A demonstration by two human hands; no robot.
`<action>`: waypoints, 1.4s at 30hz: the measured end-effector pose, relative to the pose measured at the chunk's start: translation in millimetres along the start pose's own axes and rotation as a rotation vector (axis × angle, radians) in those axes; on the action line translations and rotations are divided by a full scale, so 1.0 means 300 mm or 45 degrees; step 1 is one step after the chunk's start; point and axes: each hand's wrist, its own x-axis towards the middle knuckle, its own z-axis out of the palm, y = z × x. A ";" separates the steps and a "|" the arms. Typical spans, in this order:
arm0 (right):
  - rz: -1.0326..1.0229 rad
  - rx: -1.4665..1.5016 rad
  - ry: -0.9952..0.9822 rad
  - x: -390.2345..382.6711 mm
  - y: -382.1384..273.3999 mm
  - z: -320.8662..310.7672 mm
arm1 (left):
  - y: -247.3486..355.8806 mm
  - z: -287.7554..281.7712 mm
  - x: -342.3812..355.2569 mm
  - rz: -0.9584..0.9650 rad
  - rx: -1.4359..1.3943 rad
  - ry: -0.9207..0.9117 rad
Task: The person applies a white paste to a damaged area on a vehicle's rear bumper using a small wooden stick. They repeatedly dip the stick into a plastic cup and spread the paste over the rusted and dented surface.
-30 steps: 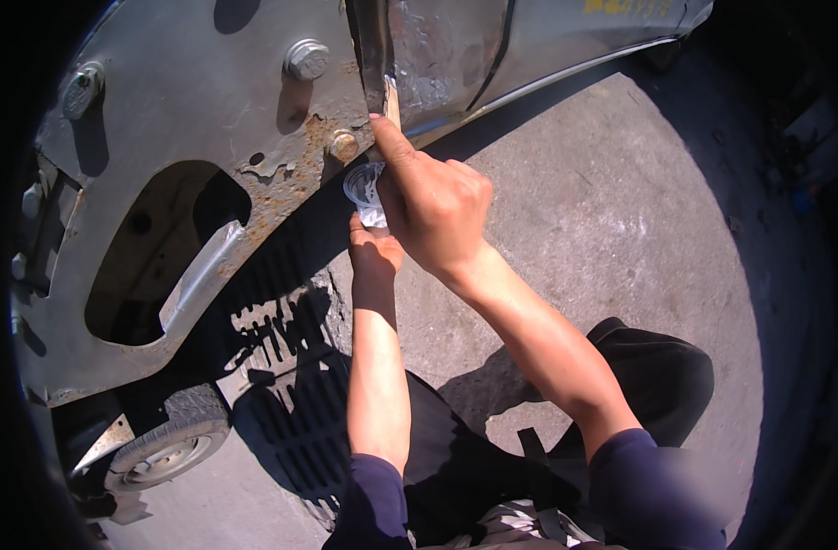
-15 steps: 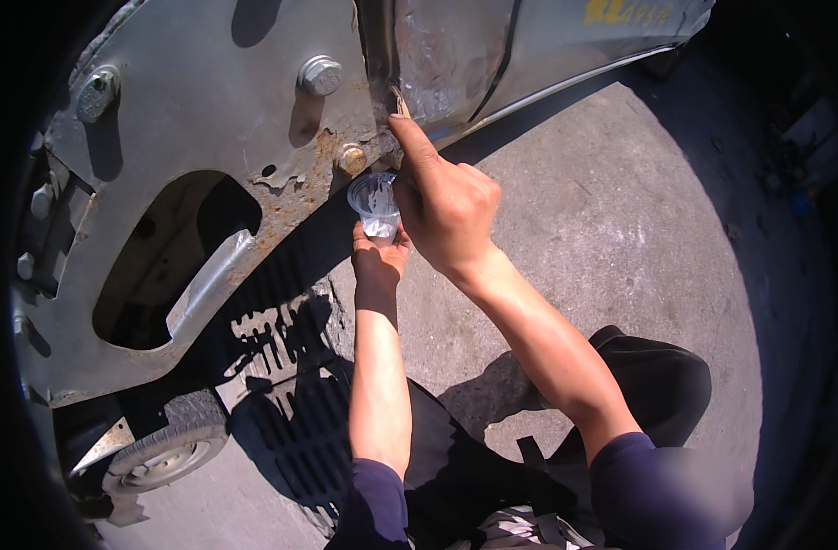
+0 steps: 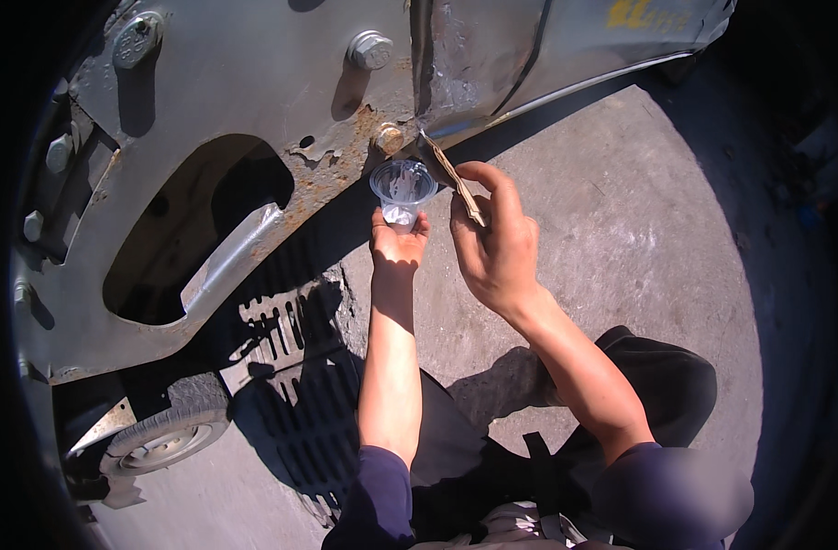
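My left hand [image 3: 399, 240] is closed round the bottom of a clear plastic cup [image 3: 403, 183], held upright below a rusty bolt. Silvery-white stuff coats the cup's inside and lies at its bottom. To the right of it, my right hand [image 3: 503, 240] grips a thin tan strip [image 3: 453, 174] that looks like folded cardboard. The strip's far tip points up and left, at the lower edge of the grey metal body panel [image 3: 479, 64]; whether it touches I cannot tell. Some of my right fingers are hidden behind the hand.
A grey metal plate [image 3: 245, 82] with large bolts [image 3: 370, 50], rust and a big cut-out fills the upper left. Below it are a wheel [image 3: 167, 438] and a slotted drain grate [image 3: 300, 426]. Concrete ground [image 3: 611, 229] spreads to the right, and my bent knee [image 3: 667, 376] is near.
My right hand has come down and right from the panel seam, turning so the tan strip shows along its length. The view has shifted; the cup stays in my left hand.
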 end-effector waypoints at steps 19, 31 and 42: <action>-0.034 -0.291 -0.176 0.075 0.230 0.038 | 0.002 -0.012 -0.021 -0.009 0.109 0.054; -0.112 -0.401 -0.075 0.039 0.244 0.082 | 0.001 -0.038 0.003 -0.001 0.133 -0.027; -0.027 -0.367 0.060 0.042 0.339 0.032 | -0.006 -0.056 0.033 -0.046 0.002 0.055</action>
